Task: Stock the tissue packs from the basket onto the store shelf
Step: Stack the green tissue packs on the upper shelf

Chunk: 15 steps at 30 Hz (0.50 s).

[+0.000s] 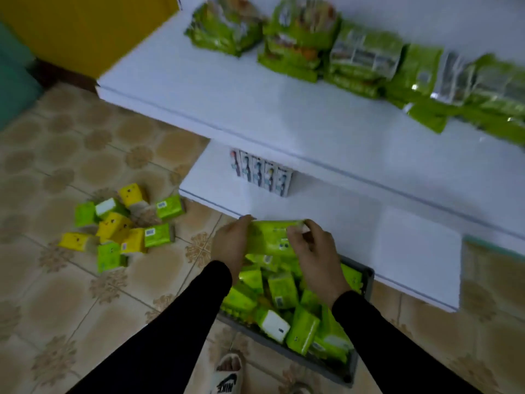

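A grey basket [365, 282] on the floor holds several green tissue packs [284, 291]. Above it I hold a green tissue pack [270, 237] with both hands, level with the front edge of the low white shelf [355, 223]. My left hand [230, 243] grips its left end and my right hand [312, 248] grips its right end. Both arms wear black sleeves.
A pile of green and yellow tissue packs [125, 228] lies on the tiled floor to the left. Small upright boxes [261, 172] stand on the low shelf. The upper shelf [227, 89] carries green bags [355, 58]. A sandalled foot [227, 373] shows at the bottom.
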Tool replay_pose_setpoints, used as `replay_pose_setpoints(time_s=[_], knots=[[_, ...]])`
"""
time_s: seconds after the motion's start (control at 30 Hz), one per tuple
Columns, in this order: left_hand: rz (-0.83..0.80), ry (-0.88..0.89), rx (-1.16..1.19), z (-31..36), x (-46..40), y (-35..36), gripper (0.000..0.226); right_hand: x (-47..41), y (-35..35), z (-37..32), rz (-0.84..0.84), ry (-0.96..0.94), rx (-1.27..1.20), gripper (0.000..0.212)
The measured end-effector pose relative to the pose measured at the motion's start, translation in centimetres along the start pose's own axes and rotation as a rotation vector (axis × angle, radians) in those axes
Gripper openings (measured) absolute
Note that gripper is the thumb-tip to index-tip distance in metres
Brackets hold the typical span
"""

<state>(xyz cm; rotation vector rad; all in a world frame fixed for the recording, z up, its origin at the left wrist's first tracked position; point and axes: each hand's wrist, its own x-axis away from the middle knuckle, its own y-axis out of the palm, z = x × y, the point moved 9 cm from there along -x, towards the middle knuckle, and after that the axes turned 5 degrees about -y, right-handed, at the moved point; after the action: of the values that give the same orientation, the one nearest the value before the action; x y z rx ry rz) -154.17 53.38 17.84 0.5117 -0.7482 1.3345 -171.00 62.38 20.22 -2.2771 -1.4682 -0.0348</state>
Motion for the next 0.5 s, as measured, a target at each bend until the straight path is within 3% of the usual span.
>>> replay_pose_setpoints(time_s=[0.17, 0.27, 0.5], knots=[[0.043, 0.269, 0.147, 12.8, 11.2, -6.5, 0.002, 1.5, -0.9, -18.2, -0.060, -0.256, 0.009, 0.037], [0.066, 0.408, 0.234, 18.7, 17.9, -11.0, 0.007, 3.7, -0.5, -28.1, -0.113, -0.384, -0.039, 0.057], [0.110, 0.615, 0.338, 27.8, 30.2, -20.5, 0.022, 10.2, 2.3, -45.4, -0.236, -0.668, -0.039, 0.074]])
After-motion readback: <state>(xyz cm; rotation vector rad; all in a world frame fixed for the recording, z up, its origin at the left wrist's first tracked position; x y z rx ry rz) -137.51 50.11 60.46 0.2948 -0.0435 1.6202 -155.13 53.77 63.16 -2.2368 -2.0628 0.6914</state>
